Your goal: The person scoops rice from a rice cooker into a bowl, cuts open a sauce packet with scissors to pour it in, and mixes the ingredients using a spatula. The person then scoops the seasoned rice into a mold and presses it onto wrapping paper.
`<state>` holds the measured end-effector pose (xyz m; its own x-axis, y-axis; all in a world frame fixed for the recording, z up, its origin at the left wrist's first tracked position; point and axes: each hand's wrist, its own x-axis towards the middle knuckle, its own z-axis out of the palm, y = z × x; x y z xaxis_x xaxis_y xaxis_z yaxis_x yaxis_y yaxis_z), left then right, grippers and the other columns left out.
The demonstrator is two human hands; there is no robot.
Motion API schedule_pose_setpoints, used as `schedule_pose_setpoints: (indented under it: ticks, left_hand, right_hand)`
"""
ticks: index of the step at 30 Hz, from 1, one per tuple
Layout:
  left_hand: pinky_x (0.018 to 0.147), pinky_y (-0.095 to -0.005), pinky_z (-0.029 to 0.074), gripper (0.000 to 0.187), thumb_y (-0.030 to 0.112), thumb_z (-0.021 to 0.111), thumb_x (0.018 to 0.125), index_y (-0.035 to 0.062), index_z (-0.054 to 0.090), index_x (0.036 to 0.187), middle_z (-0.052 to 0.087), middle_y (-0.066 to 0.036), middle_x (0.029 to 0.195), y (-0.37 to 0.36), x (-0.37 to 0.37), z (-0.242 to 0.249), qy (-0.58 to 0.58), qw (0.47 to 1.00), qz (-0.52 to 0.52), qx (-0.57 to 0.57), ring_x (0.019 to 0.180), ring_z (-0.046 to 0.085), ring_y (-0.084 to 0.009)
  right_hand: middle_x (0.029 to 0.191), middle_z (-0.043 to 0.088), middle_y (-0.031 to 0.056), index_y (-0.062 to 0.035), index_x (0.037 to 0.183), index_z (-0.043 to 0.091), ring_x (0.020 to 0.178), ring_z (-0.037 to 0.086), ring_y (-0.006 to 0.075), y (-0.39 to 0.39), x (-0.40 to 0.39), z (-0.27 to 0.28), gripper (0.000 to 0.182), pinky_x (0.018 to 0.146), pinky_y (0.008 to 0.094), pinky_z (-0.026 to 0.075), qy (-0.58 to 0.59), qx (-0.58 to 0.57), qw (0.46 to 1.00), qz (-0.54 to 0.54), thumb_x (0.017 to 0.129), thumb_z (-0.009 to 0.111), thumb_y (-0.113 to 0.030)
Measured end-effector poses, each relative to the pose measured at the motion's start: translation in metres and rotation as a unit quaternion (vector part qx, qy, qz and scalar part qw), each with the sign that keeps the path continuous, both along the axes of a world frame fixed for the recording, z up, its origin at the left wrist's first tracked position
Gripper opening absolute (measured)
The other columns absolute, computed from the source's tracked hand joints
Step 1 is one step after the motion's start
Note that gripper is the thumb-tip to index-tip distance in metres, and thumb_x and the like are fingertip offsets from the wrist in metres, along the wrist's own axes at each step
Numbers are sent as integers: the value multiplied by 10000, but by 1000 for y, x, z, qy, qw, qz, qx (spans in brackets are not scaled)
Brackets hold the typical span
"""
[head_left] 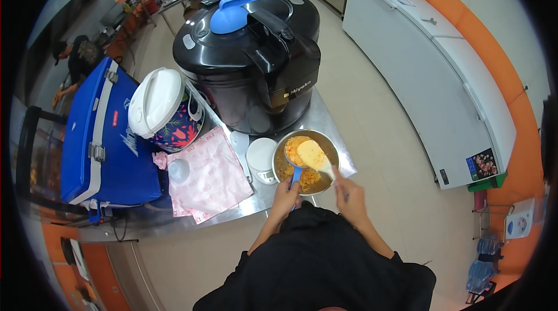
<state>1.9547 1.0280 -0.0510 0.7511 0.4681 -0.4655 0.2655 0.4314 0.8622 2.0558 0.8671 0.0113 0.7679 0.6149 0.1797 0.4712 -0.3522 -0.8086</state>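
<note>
In the head view, a metal bowl (325,143) of orange rice is seen at the edge of a steel table (325,119), just in front of a big black rice cooker (250,61). A blue scoop (295,174) is gripped by the left hand (286,193). A pale rice paddle (315,156) is held over the bowl by the right hand (350,195), which is closed around its handle.

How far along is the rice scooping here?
Done: the metal bowl on the steel table already holds orange rice. In hand: the left hand grips a blue handle at the bowl; the right hand holds a pale paddle loaded with rice above it. Left: the big black cooker sits closed.
</note>
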Motion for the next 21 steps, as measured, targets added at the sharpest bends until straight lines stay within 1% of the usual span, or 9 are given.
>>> schedule_pose_setpoints:
  ticks: [2, 6, 8, 10, 13, 14, 16, 18, 21]
  left_hand:
    - [367, -232, 322, 295, 155, 500, 921, -33, 517, 1148, 468, 19, 587, 2, 0, -3, -2, 1000, 19, 2, 400, 408, -67]
    - [380, -236, 328, 313, 173, 550, 901, -32, 541, 1137, 498, 6, 605, 16, -15, 11, -24, 999, 21, 13, 415, 431, -75]
    - [395, -238, 332, 316, 203, 605, 874, -23, 578, 1093, 531, -1, 631, 21, -19, 29, 57, 985, 16, 160, 436, 457, -74]
    - [474, -275, 410, 337, 216, 664, 822, -22, 598, 1052, 596, -61, 693, 29, -24, 13, 65, 982, 35, 174, 515, 546, -137]
    - [456, -296, 440, 360, 203, 708, 748, 0, 573, 1013, 608, -87, 722, 39, -24, -27, 60, 909, 84, 404, 481, 565, -154]
    - [456, -296, 440, 360, 203, 708, 748, 0, 573, 1013, 608, -87, 722, 38, -23, -21, 60, 908, 87, 405, 481, 565, -154]
    - [716, -376, 492, 346, 151, 692, 746, -16, 560, 1018, 642, -179, 863, 34, -15, -6, 114, 932, 87, 331, 786, 644, -295]
    - [715, -383, 494, 354, 130, 678, 746, -2, 530, 1040, 642, -190, 869, 29, -12, -1, 89, 914, 107, 380, 788, 647, -309]
    - [710, -390, 498, 433, 108, 653, 743, 5, 481, 1127, 648, -200, 883, 32, -9, -8, 69, 944, 98, 307, 775, 647, -340]
  right_hand:
    - [692, 568, 164, -114, 1286, 548, 597, 579, 245, 0, -5, -6, 408, 587, 337, 456, -18, -27, 999, 4, 882, 546, -60]
    - [694, 570, 129, -140, 1262, 574, 592, 574, 253, -19, 32, 32, 401, 558, 346, 446, -54, 9, 998, -24, 871, 554, -54]
    - [707, 583, 121, -137, 1205, 615, 604, 592, 250, -25, 46, 67, 376, 561, 364, 461, -111, -133, 985, -18, 843, 555, -56]
    - [726, 597, 120, -134, 1147, 641, 623, 611, 250, -14, 54, 78, 341, 569, 367, 476, -171, -217, 961, 16, 824, 556, -65]
    - [769, 623, 127, -131, 1042, 675, 659, 640, 265, 11, 55, 65, 277, 581, 380, 499, -265, -342, 899, 71, 797, 552, -86]
    - [794, 634, 135, -131, 996, 682, 676, 650, 279, 22, 55, 52, 247, 585, 389, 507, -300, -383, 869, 91, 790, 548, -99]
    - [801, 635, 138, -125, 984, 677, 694, 654, 290, 38, 55, 24, 234, 591, 397, 511, -284, -406, 864, 89, 789, 549, -108]
    - [808, 636, 142, -119, 972, 673, 712, 658, 300, 46, 56, 15, 222, 596, 405, 516, -268, -430, 857, 94, 788, 550, -117]
    - [814, 630, 146, -197, 1118, 661, 732, 654, 291, 44, 66, 7, 337, 643, 400, 520, -206, -441, 871, 73, 803, 549, -150]
